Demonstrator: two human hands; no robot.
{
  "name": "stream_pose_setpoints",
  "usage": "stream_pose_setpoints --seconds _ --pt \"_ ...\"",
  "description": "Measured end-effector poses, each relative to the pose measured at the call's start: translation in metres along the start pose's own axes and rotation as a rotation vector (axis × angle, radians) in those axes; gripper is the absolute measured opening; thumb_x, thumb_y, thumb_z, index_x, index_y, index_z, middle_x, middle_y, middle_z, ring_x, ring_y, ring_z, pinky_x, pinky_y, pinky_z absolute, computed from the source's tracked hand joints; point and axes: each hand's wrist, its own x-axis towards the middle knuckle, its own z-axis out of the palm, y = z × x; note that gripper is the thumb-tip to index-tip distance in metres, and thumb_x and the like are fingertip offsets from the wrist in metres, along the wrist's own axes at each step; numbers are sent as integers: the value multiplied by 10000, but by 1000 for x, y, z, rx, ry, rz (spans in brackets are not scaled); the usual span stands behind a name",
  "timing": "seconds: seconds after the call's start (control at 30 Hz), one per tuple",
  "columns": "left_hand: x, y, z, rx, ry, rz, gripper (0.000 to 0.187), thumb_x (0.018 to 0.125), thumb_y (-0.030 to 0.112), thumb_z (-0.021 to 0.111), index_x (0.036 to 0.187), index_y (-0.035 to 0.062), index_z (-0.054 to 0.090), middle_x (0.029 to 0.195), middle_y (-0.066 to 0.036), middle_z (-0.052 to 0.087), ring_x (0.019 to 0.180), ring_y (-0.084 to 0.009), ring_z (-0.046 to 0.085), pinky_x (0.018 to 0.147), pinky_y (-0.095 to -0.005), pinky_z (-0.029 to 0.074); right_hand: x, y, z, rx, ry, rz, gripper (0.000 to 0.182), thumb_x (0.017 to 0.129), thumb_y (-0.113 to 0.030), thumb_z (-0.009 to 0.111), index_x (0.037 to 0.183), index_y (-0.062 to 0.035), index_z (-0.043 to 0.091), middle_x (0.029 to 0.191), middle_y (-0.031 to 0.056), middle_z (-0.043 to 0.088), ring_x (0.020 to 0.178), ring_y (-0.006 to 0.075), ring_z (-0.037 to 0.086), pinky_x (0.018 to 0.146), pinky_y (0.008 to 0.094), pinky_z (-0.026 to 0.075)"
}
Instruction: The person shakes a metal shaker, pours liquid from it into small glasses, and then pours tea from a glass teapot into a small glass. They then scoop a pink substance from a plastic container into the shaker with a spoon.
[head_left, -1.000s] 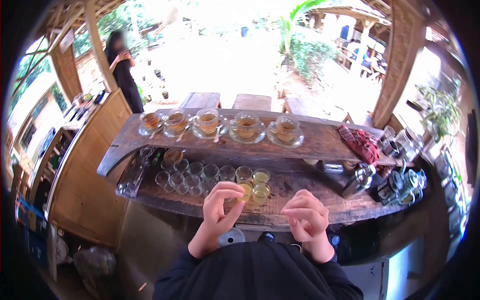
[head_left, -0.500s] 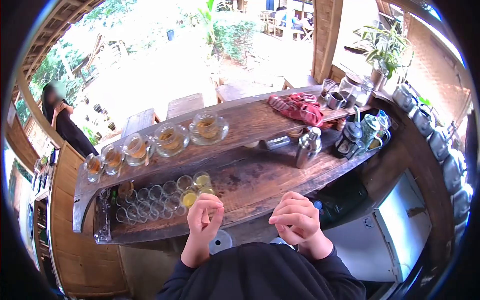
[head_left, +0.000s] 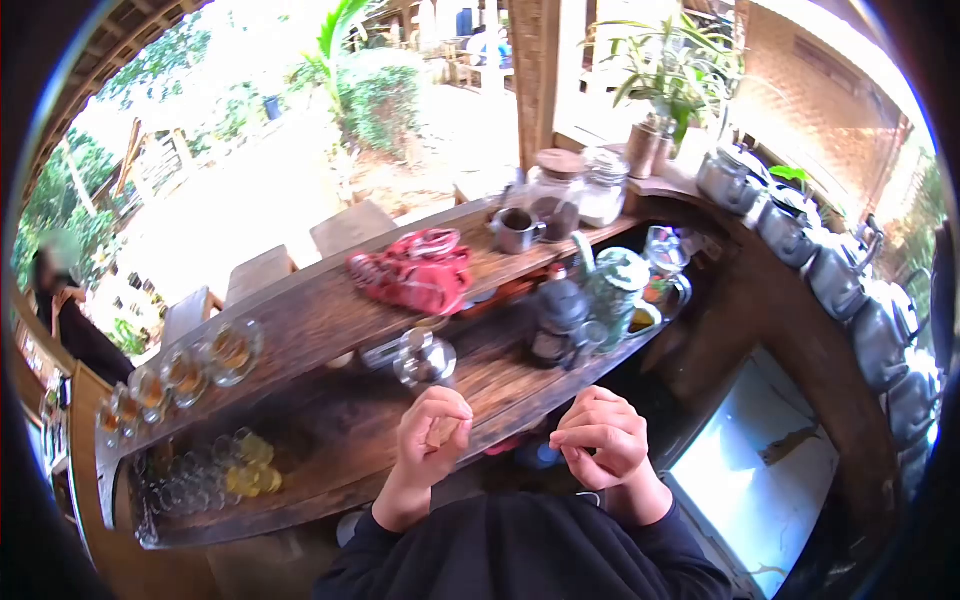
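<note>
My left hand (head_left: 432, 448) is raised before my chest, its fingers loosely curled toward the thumb with nothing visible in them. Beside it, a little apart, my right hand (head_left: 606, 442) is curled the same way and looks bare too. Neither touches anything. Just beyond my left hand a metal shaker (head_left: 424, 362), blurred, stands on the lower shelf of the wooden counter (head_left: 330, 395). Farther right on that shelf are a dark French press (head_left: 556, 312) and a green patterned jug (head_left: 614, 285).
On the upper ledge lie a red cloth (head_left: 418, 272), a metal mug (head_left: 516, 230), glass jars (head_left: 557, 195) and cups of brown drink (head_left: 232, 350). Several glasses (head_left: 195, 480) crowd the lower left. Metal kettles (head_left: 838, 270) line the right; a white chest (head_left: 760, 465) stands below. A person (head_left: 75, 325) stands far left.
My view has swung to the right, so the counter and its things sit farther left. Both hands keep nearly the same curled pose.
</note>
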Motion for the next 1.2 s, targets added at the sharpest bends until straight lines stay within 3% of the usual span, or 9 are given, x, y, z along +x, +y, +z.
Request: stream_pose_setpoints --seconds 0.3,0.33,0.5,0.6,0.7,0.83,0.97,1.03,1.2 --pt "52 -47 119 -221 -300 -63 249 786 -105 585 1002 19 586 980 -125 617 932 -207 593 839 -321 461 -17 52 -140 -189 213 199 114 759 12 533 833 26 619 688 119 630 594 204 591 559 308 447" --pt "54 -49 124 -249 -290 -130 261 795 -105 573 1027 17 578 1013 -135 622 963 -208 593 867 -327 456 -13 61 -156 -195 215 213 221 687 85 537 882 38 633 737 116 632 655 215 614 613 290 480" --pt "61 -56 131 -313 -261 -172 293 808 -90 566 1085 2 547 1078 -171 623 1041 -227 591 913 -334 450 21 156 -219 -177 400 455 144 840 -21 587 978 3 617 963 73 615 829 128 568 689 244 420" --pt "65 -51 129 -253 -163 -215 247 828 -74 567 1065 -7 556 996 -174 644 943 -221 627 863 -328 478 44 234 -256 -468 269 567 288 883 -111 603 1157 -34 555 1037 60 583 956 123 564 739 277 492" --pt "62 -58 117 -221 -86 -170 212 831 -82 560 1031 -13 568 932 -174 653 868 -211 636 801 -314 493 59 334 -280 -882 244 499 402 827 -207 639 1188 -64 538 1134 168 567 1059 316 552 918 390 440" --pt "65 -50 109 -101 29 -148 168 830 -91 553 979 -17 573 848 -159 658 763 -192 632 712 -286 497 86 417 -297 -1070 282 663 400 852 -329 582 1158 -72 548 1142 214 546 1044 375 555 911 443 450" --pt "68 -50 104 -33 64 -80 166 835 -94 530 973 -15 573 829 -158 661 745 -189 633 672 -282 502 90 510 -347 -974 272 991 581 868 -500 486 1332 -150 485 1262 271 494 1191 397 472 1026 437 371" --pt "68 -50 104 -43 91 -115 163 836 -93 526 972 -17 573 826 -159 661 743 -192 634 670 -285 505 97 511 -349 -895 357 1002 553 900 -538 417 1318 -188 509 1328 224 479 1264 381 404 1063 424 324" --pt "74 -48 99 -33 68 -125 155 843 -90 506 968 -27 574 820 -159 658 740 -204 639 674 -294 513 103 534 -361 -731 338 956 620 916 -551 373 1288 -82 534 1303 220 513 1226 358 473 1049 405 339"
